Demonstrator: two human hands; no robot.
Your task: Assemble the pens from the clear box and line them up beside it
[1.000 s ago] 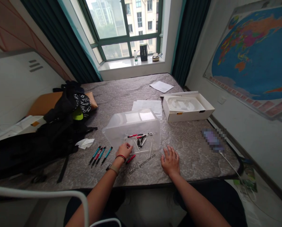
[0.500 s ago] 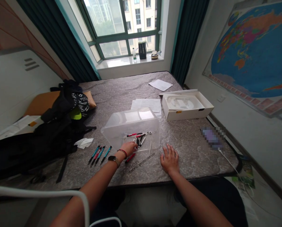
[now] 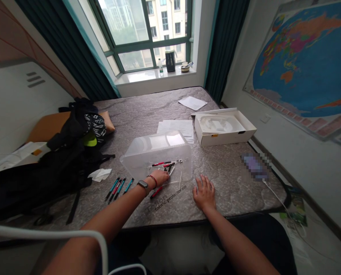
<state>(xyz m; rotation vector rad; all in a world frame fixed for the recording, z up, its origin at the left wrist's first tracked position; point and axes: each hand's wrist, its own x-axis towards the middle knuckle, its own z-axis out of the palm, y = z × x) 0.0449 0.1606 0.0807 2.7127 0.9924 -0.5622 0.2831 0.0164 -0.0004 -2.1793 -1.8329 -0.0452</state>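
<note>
A clear plastic bin (image 3: 153, 144) lies on its side on the mattress, its opening facing me. Several pens, among them a red and black pen (image 3: 158, 164) and a white pen (image 3: 172, 171), lie loose in its mouth. My left hand (image 3: 160, 177) reaches in among them, fingers curled down; what the fingertips grip is hidden. Just below that hand lies a red pen (image 3: 156, 192). My right hand (image 3: 204, 193) rests flat on the mattress right of the bin, fingers spread, holding nothing. Left of my forearm, several teal and red pens (image 3: 120, 188) lie side by side.
Behind the bin are paper sheets (image 3: 184, 125) and an open white box (image 3: 224, 138). A blurred phone (image 3: 254, 166) with a cable lies at right. On the left are a black bag (image 3: 44, 179) and a crumpled tissue (image 3: 100, 175). A white tube (image 3: 58, 233) crosses the lower left.
My left hand has shifted slightly right and up over the loose pens, its wrist turning. My right hand stays flat. The whole view has drifted a little.
</note>
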